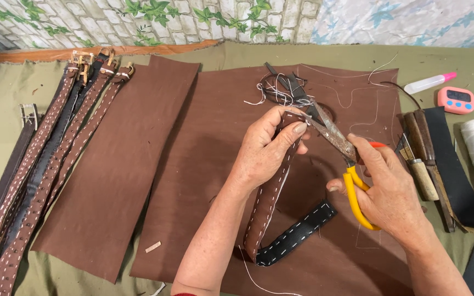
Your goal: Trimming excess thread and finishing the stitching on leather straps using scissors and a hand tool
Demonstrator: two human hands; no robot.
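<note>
Left hand (267, 145) grips the stitched belt (270, 197) end; right hand (382, 189) closes yellow-handled scissors (336, 140) beside it, trimming thread; next, a careful snip.

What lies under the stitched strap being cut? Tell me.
The stitched strap rests on a brown leather sheet, over olive cloth. The surface beneath stays hidden.

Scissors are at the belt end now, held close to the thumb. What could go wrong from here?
1. The scissors have their blades right beside the left hand thumb pinching the belt; a slip might nick it.
2. The blade tips sit close to the white stitching at the belt end, so a cut could sever a stitch instead of loose thread.
3. The loose threads tangled just behind might catch in the blades.
</note>
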